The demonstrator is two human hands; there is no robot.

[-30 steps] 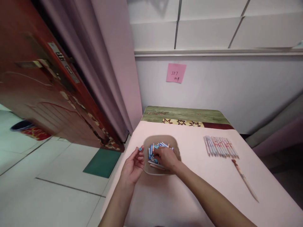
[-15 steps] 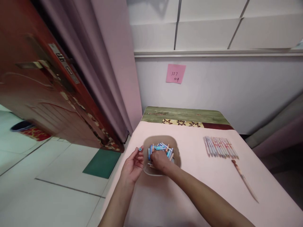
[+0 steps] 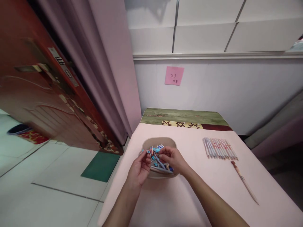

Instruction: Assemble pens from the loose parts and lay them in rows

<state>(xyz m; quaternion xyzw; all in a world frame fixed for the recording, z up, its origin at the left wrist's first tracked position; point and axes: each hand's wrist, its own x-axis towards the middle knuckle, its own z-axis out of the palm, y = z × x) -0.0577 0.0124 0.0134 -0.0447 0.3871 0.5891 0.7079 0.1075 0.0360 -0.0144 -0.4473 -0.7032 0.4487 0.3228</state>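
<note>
A beige bowl (image 3: 146, 143) full of blue, white and orange pen parts (image 3: 161, 168) stands on the pink-covered table. Over its left rim, my left hand (image 3: 140, 167) pinches a small blue pen part (image 3: 148, 152), with the palm turned up. My right hand (image 3: 174, 159) is above the bowl's right side, its thumb and fingertips closed on a slim blue-grey pen piece (image 3: 156, 155) that slants towards the left hand. The piece's lower end is hard to tell from the parts beneath.
At the right of the table (image 3: 189, 195) lies a row of assembled pens (image 3: 220, 148), with a brush-like pointed stick (image 3: 245, 183) in front of it. A pink note (image 3: 174, 75) is on the wall behind. A red-brown door (image 3: 47, 94) stands at the left.
My right hand has risen out of the pile and now holds a slim piece near the left hand. My left hand has moved right, over the bowl's rim, still with its small part.
</note>
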